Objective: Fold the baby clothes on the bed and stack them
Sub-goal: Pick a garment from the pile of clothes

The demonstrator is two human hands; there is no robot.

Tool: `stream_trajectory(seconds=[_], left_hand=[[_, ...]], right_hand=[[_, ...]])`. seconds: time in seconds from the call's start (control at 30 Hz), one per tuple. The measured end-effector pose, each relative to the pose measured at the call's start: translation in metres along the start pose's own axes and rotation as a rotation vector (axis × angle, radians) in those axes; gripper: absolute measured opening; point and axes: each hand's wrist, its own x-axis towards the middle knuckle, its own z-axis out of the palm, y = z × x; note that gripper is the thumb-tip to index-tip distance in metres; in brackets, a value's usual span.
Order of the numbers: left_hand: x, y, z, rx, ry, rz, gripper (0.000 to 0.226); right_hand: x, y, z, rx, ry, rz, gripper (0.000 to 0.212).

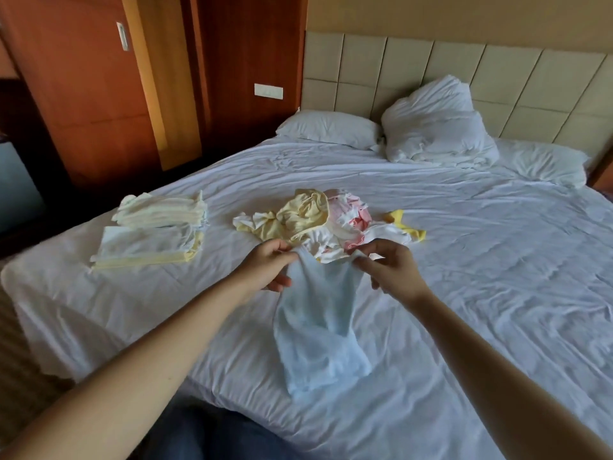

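Bed (464, 277), white sheet, rumpled throughout. Two bare hands work over its near middle.

Left grip (270, 267): thumb and fingers curled, pinching the top left corner of a pale blue garment (318, 327). Right grip (386, 270): fingers clamped on the top right corner of the same piece. The top edge is bunched between the two grips. The rest of the garment trails toward the viewer, and its lower end lies spread on the sheet.

Unfolded pile (318, 220) just beyond the hands, mid-bed: pale yellow, white and pink pieces tangled together. A bright yellow piece (408, 225) pokes out at the pile's right edge. The blue garment's top edge sits just at the pile's near side; cannot tell if it touches.

Folded clothes to the left, well apart from the pile: far stack (162, 209), cream and white layers; near stack (146, 249), white on top with yellow edges below. The two stacks touch.

At the head of the bed: flat pillow (328, 127) on the left, crumpled pillow (434, 121) propped against the padded beige headboard (514, 78). Wooden wardrobe (83, 88) stands left of the bed.
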Motion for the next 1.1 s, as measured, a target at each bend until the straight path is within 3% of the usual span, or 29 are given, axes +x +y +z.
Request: stream_trajectory(seconds=[0.07,0.17,0.3,0.37,0.57,0.7,0.87,1.0,1.1], left_hand=[[0.001,0.02,-0.004,0.042,-0.008,0.084,0.001],[0.003,0.05,-0.004,0.11,0.013,0.195,0.01],[0.002,0.084,0.002,0.14,0.052,0.368,0.003],[0.002,0.098,0.009,0.174,0.067,0.473,0.01],[0.003,0.119,0.034,0.374,0.055,0.66,0.017],[0.009,0.118,0.06,0.479,-0.114,0.561,0.021],[0.016,0.106,0.087,0.334,-0.42,0.284,0.015],[0.033,0.103,0.101,0.321,-0.421,0.262,0.013],[0.054,0.106,0.109,0.327,-0.271,0.386,0.019]], right_hand=[[0.001,-0.014,-0.015,0.064,0.046,-0.008,0.016],[-0.001,-0.032,-0.039,0.111,0.098,-0.054,0.016],[-0.009,-0.052,-0.07,0.09,0.112,-0.117,0.016],[-0.015,-0.059,-0.085,0.052,0.135,-0.13,0.015],[-0.031,-0.064,-0.13,-0.113,0.183,-0.006,0.011],[-0.048,-0.054,-0.154,-0.121,0.078,0.18,0.011],[-0.058,-0.036,-0.167,-0.096,-0.062,0.378,0.015],[-0.051,-0.022,-0.172,-0.06,0.019,0.338,0.011],[-0.034,-0.012,-0.176,-0.039,0.12,0.252,0.012]])
